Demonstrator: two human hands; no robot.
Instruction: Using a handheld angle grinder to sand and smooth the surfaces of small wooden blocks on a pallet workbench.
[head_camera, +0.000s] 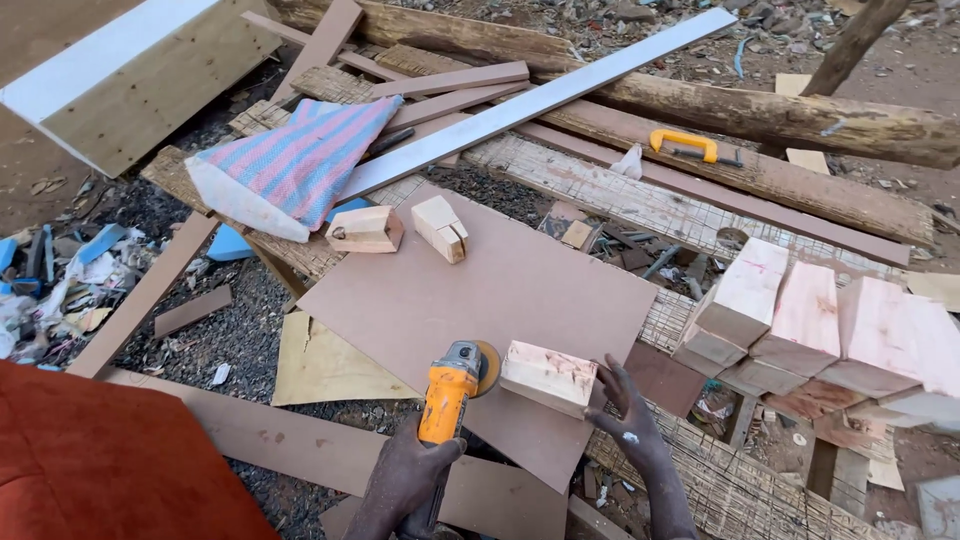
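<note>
My left hand (412, 468) grips an orange angle grinder (449, 392) by its body. The grinder's disc (488, 366) sits against the left end of a pale wood block (548, 378). My right hand (622, 405) presses on the right end of that block, fingers spread over its edge. The block lies on a brown flat board (470, 290). Two more small wood blocks (366, 229) (441, 228) lie at the far end of the same board.
A row of several pale wood blocks (830, 325) lies to the right. A striped cloth sack (300, 163), a long grey strip (540, 98), planks, logs and a yellow-handled saw (690, 145) lie beyond. An orange-red surface (110, 460) fills the lower left.
</note>
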